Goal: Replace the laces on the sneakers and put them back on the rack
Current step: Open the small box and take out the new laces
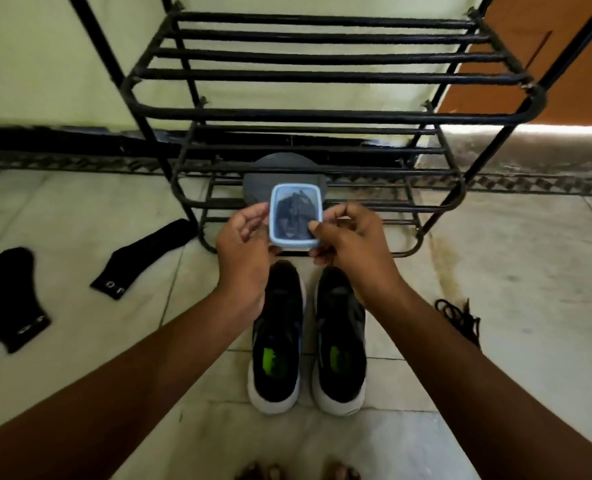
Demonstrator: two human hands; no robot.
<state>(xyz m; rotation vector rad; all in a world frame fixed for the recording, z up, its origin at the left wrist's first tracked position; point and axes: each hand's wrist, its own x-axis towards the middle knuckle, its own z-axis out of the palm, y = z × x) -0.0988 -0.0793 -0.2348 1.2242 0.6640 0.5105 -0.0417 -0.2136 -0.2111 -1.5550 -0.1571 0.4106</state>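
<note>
Left grip [244, 251], right grip [350, 247] — holding blue-rimmed box [293, 211], above sneakers [280, 341]

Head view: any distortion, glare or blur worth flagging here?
Head view: wide-angle distortion bows the rack bars; a glare strip runs along the wall base at right; the container held by the left hand and right hand looks soft, contents unreadable; sneakers dark.

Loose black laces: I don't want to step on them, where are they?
In the head view, the loose black laces lie tangled on the floor at the right, beside the right forearm, right of the pair of sneakers.
</note>
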